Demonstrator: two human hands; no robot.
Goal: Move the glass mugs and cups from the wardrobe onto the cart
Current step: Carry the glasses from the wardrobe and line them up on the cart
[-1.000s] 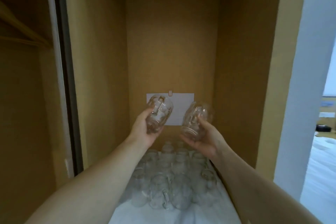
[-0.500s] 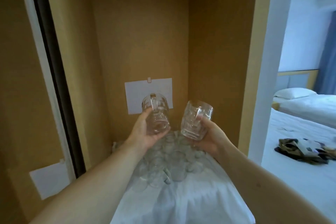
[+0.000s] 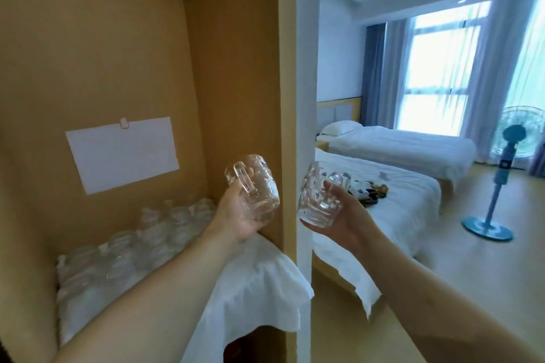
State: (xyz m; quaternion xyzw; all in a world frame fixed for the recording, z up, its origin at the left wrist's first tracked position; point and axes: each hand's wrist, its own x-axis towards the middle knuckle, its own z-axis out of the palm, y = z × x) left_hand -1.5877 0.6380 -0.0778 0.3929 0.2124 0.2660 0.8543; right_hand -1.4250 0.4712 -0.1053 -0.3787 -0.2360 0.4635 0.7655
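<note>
Both mugs now carried rightward off wardrobe shelf [image 3: 259, 268]: L hand [image 3: 240, 215] grips left mug [image 3: 253, 186], R hand [image 3: 343, 215] grips right mug [image 3: 320, 193], w/ remaining glasses [image 3: 141, 233] on white cloth [image 3: 265, 283].

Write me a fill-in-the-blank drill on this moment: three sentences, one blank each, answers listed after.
1. Each hand, the left hand and the right hand, holds one glass ____.
2. The remaining glassware in the wardrobe stands on a ____ cloth.
3. On the back wall of the wardrobe hangs a blank sheet of ____.

Missing words: mug; white; paper
</note>
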